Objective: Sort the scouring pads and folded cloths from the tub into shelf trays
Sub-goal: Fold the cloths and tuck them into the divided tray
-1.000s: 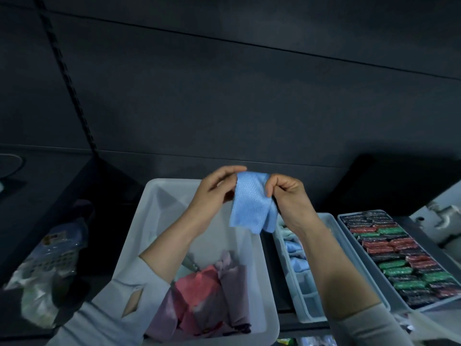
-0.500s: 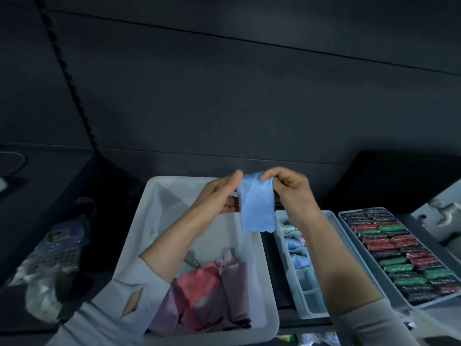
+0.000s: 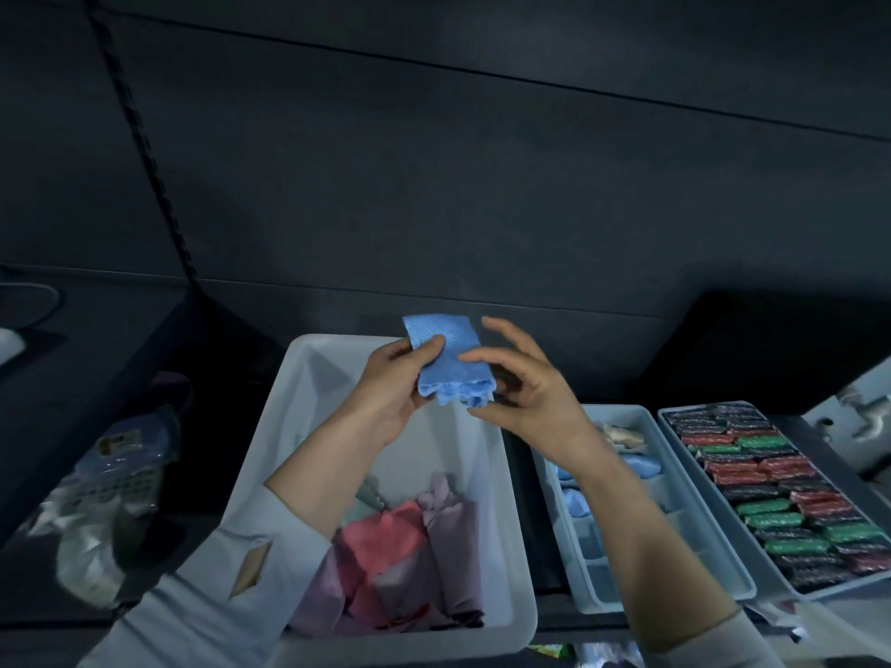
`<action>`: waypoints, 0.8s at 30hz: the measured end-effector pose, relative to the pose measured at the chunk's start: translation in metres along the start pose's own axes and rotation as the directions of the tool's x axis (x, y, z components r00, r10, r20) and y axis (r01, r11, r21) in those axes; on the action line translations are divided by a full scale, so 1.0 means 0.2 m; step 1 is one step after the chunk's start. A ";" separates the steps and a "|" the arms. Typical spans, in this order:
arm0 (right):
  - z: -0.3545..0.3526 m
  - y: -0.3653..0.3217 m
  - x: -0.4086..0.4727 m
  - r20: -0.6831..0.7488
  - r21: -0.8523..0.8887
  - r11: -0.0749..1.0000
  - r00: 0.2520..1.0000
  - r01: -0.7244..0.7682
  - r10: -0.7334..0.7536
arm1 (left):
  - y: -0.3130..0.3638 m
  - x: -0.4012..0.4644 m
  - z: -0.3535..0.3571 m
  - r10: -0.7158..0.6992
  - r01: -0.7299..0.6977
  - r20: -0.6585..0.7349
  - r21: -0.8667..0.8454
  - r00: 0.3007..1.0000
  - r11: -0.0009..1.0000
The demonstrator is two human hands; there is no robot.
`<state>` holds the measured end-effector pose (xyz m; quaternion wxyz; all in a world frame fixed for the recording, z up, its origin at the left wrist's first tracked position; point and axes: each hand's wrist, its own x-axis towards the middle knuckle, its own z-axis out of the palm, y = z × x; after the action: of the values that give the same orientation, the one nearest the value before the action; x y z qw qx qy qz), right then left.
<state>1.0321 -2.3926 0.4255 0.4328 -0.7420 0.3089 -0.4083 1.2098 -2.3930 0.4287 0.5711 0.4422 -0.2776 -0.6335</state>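
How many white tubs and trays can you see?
3. The big tub sits under the hands, the divided tray is right of it, and the scouring pad tray is farthest right. More may be out of view.

The cloth (image 3: pixel 443 364) is light blue with a fine dotted weave across its face. The tub (image 3: pixel 308 392) is pale grey-white, and the cloths piled in it (image 3: pixel 410 552) are coral pink and dusty lilac. The narrow tray (image 3: pixel 646 426) is the same pale grey, holding light blue pieces and one cream piece. The wide tray (image 3: pixel 675 429) carries pads (image 3: pixel 781 494) in red, green and black, laid in mixed rows. Both sleeves (image 3: pixel 193 614) are pale grey. The wall (image 3: pixel 482 185) behind is dark charcoal.
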 end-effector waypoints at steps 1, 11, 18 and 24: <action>0.01 0.00 0.00 -0.033 0.014 1.000 0.999 0.015 -0.015 | 0.00 0.00 0.00 -0.027 0.027 0.008 -0.001 1.000 1.000; -0.04 0.00 0.00 -0.052 -0.234 0.971 0.997 0.048 -0.062 | 0.00 -0.03 0.02 -0.149 0.150 0.079 -0.005 0.986 0.989; -0.05 0.03 0.01 -0.289 -0.060 0.986 0.948 -0.155 0.132 | -0.05 -0.03 0.06 0.048 -0.075 0.095 0.298 0.994 0.952; -0.05 0.02 -0.02 -0.331 0.242 0.929 0.877 -0.279 0.349 | -0.10 -0.04 0.07 0.065 -0.122 0.197 0.288 0.978 0.950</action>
<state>1.0215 -2.3944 0.4231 0.4954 -0.5479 0.4615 -0.4913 1.1871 -2.3831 0.4212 0.4988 0.4489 -0.4428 -0.5946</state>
